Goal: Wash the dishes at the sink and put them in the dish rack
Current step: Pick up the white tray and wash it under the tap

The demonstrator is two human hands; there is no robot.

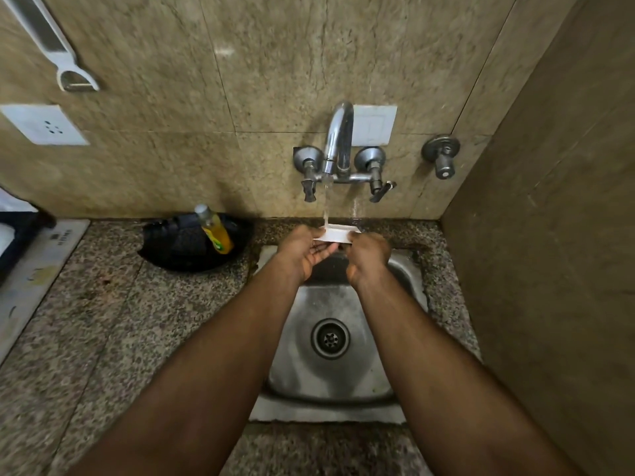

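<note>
Two bare forearms reach up from the bottom of the frame over a steel sink (405, 269), meeting just above centre. Left hand (302, 250) and right hand (366, 255) each close their grip on an end of a small white dish (335, 234), holding it directly under the stream from the wall tap (338, 139) so the water strikes it, evidently to rinse it. At middle left on the granite counter (103, 321), a yellow soap bottle (214, 230) leans in a black pan (192, 242). No dish rack can be made out.
</note>
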